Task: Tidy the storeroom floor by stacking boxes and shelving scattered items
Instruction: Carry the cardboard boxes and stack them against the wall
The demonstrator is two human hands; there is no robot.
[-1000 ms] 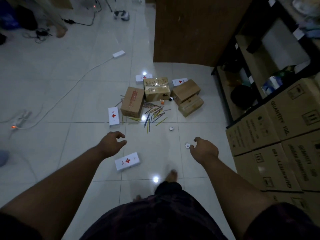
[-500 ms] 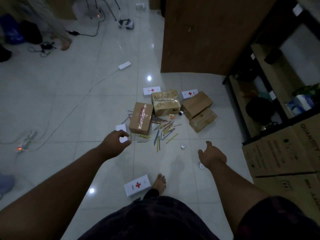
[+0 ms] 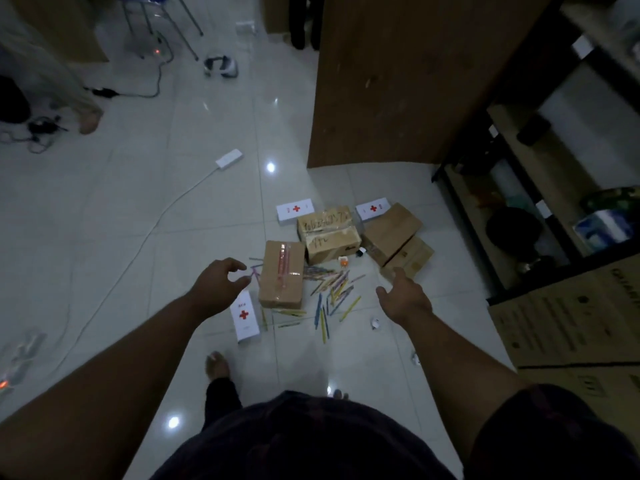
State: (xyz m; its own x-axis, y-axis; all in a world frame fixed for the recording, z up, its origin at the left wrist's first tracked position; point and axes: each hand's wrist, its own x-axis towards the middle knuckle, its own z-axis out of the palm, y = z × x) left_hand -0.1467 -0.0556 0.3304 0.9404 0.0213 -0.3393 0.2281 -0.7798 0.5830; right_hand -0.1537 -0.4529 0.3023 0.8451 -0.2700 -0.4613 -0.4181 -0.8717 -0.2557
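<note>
- Closest on my feed: a bare foot point(image 3: 216, 365) planted on the pale tiled floor point(image 3: 104, 220).
- The left hand point(image 3: 218, 285) hangs out over the floor. Its fingers are loosely curled with the thumb apart, and it grips nothing.
- Just under that wrist lies the near red-cross box point(image 3: 245, 315), flat on the tile.
- The right hand point(image 3: 403, 299) is out too, fingers relaxed and spread, holding nothing.
- A small white object point(image 3: 375, 323) sits on the tile near the right wrist; I can't tell what it is.
- Between the hands is the taped carton point(image 3: 282, 278), lying flat, its near corner just beside the near red-cross box.
- Coloured sticks point(image 3: 332, 292) are scattered to the right of the taped carton.
- Behind them I see the handwritten carton point(image 3: 327, 233), with two brown cartons point(image 3: 391, 232) close together to its right.
- Two more white boxes sit at the back: the far-left red-cross box point(image 3: 295, 209) and the far-right red-cross box point(image 3: 373, 207).
- On the right are the big printed cartons point(image 3: 571, 323), with the dark shelf unit point(image 3: 519, 202) beyond them.
- Farthest out are the wooden cabinet point(image 3: 398, 81) and, well to the left, a power strip point(image 3: 228, 159) with its cable.
</note>
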